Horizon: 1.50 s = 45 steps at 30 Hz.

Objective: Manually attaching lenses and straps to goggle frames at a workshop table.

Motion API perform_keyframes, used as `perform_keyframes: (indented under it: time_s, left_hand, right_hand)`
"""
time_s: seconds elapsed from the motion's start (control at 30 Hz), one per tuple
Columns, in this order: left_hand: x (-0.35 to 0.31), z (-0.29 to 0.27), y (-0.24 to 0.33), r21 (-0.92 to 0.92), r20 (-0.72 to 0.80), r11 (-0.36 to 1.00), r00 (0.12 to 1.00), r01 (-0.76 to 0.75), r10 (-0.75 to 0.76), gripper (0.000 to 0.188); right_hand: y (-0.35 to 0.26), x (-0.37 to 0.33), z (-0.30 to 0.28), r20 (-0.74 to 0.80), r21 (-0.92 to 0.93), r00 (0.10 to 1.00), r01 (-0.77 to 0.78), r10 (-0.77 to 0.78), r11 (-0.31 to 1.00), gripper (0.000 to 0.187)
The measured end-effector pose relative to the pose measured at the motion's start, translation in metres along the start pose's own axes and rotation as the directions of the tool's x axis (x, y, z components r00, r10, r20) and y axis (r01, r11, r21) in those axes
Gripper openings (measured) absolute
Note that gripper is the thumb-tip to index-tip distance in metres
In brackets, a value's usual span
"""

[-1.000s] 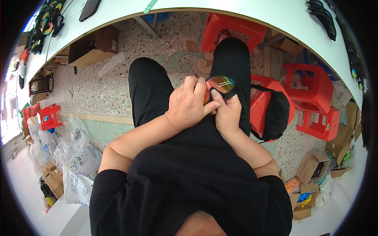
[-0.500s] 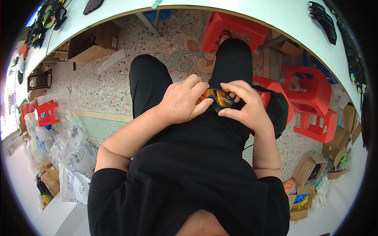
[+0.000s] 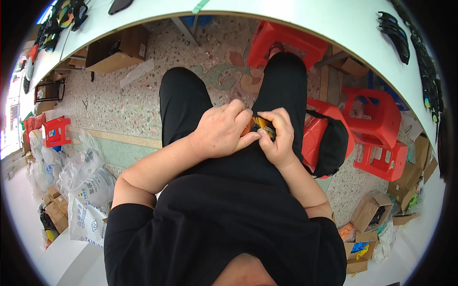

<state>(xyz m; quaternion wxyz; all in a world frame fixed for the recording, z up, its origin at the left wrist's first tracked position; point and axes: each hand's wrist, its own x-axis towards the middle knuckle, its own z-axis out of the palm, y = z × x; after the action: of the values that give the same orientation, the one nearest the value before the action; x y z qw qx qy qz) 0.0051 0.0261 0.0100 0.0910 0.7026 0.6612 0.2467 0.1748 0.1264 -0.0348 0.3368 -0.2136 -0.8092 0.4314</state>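
Note:
A pair of sunglasses [image 3: 265, 125] with shiny orange mirrored lenses and a dark frame is held between my hands, above my lap. My left hand [image 3: 221, 127] grips its left part, thumb and curled fingers closed on it. On the right part, my right hand [image 3: 277, 137] pinches the lens area with thumb and fingers, covering much of it. Most of the frame is hidden behind the fingers, so I cannot tell how the temples lie.
A white table [image 3: 286, 13] curves ahead, bearing dark curved pieces [image 3: 395, 38], glasses [image 3: 64, 19] and a dark phone-like object [image 3: 119, 5]. Red stools [image 3: 372, 117] stand to the right, with a black bag [image 3: 332, 145] nearer me. Plastic sacks [image 3: 86, 219] lie left, cardboard boxes [image 3: 372, 212] right.
My right hand has moved left and inward, closing further over the sunglasses. Less of the orange lens shows, and the sunglasses look more tilted. My left hand has barely moved.

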Motion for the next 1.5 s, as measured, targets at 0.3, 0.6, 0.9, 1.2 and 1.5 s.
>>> perform_keyframes:
  time_s: [0.3,0.6,0.9,1.2,1.5]
  left_hand:
    - [-0.004,0.026,-0.022,-0.316,-0.152,0.946,0.98,0.076,-0.129,0.027]
    - [0.005,0.025,-0.02,-0.648,-0.117,0.671,0.824,0.36,-0.555,0.019]
    - [-0.021,0.024,-0.012,-0.948,0.285,-0.306,0.669,0.091,-0.686,0.039]
    - [-0.007,0.036,-0.004,-0.892,0.317,-0.447,0.795,0.065,-0.517,0.035]
    - [-0.008,0.027,-0.009,-0.877,0.355,-0.474,0.767,0.077,-0.534,0.034]
  right_hand:
    - [-0.007,0.012,-0.008,0.101,-0.129,0.993,0.081,-0.068,0.988,0.052]
    - [-0.013,0.016,0.0,0.015,-0.106,0.999,0.032,-0.03,0.994,0.048]
    - [-0.001,0.014,0.012,-0.157,0.152,0.965,-0.187,0.211,0.971,0.028]
    - [-0.02,0.02,0.031,-0.05,-0.03,0.998,-0.037,0.035,0.999,0.048]
    - [-0.017,0.028,0.035,0.022,-0.016,0.998,-0.062,0.063,0.998,0.046]
